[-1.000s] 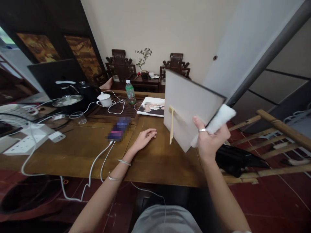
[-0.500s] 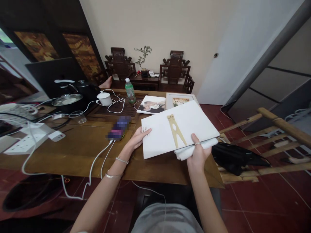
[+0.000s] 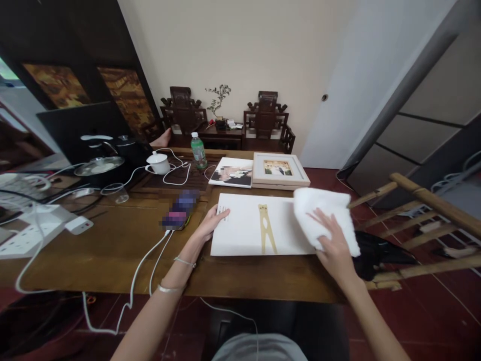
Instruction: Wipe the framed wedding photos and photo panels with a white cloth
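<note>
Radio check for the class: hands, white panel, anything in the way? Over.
Left hand gripping white panel by left edge. Right hand on white cloth. Panel lying yellowish stand up. Cloth covering panel's right end; framed picture just beyond.

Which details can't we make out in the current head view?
All in the head view:
- White panel: underside, hidden by the panel itself.
- Its right end: covered by the white cloth under the right hand.
- Small print by the left hand: too small to read.
- Phone: screen pixelated.
- Power strip: cut off by the left edge.
</note>
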Demonstrator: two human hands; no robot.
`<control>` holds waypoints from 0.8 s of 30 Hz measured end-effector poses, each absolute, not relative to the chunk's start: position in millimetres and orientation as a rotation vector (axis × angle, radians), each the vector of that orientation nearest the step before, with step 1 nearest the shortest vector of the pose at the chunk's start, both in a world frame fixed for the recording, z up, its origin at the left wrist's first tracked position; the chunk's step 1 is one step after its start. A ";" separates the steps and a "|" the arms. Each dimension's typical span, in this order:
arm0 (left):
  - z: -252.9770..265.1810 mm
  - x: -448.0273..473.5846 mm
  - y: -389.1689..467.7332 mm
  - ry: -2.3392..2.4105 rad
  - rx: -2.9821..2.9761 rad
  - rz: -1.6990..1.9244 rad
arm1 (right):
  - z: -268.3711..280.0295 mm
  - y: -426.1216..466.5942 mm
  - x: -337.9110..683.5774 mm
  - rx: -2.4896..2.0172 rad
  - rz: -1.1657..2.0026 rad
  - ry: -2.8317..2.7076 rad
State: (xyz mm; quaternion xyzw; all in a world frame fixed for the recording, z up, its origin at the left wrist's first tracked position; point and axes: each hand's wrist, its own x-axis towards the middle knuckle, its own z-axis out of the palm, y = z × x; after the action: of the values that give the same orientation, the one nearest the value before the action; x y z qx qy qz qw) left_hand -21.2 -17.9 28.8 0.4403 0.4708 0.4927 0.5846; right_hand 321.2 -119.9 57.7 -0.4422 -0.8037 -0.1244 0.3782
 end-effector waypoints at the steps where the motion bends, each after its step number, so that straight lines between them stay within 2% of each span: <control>1: 28.1 -21.2 -17.7 1.112 1.012 1.144 | 57.4 -118.9 318.2 -1.077 -0.314 -2.186; 5: 26.2 -23.8 -16.5 1.124 0.977 1.130 | 44.6 -113.3 300.9 -1.007 -0.296 -2.415; 10: 24.3 -27.7 -13.7 1.191 1.072 1.077 | 27.6 -109.1 284.8 -1.152 -0.237 -2.415; 18: 17.8 -32.0 -9.7 1.563 1.578 1.250 | 25.0 -98.2 270.0 -1.212 -0.257 -2.439; 24: 8.5 -32.2 -10.3 1.617 1.865 1.319 | 21.5 -96.8 269.6 -1.204 -0.278 -2.434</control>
State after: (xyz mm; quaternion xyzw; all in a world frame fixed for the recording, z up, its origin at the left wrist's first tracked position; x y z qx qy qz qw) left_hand -32.2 -10.3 8.5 0.6566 0.5693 0.4643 0.1708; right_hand 269.6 -96.8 21.5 -0.4318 -0.8728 -0.0998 0.2047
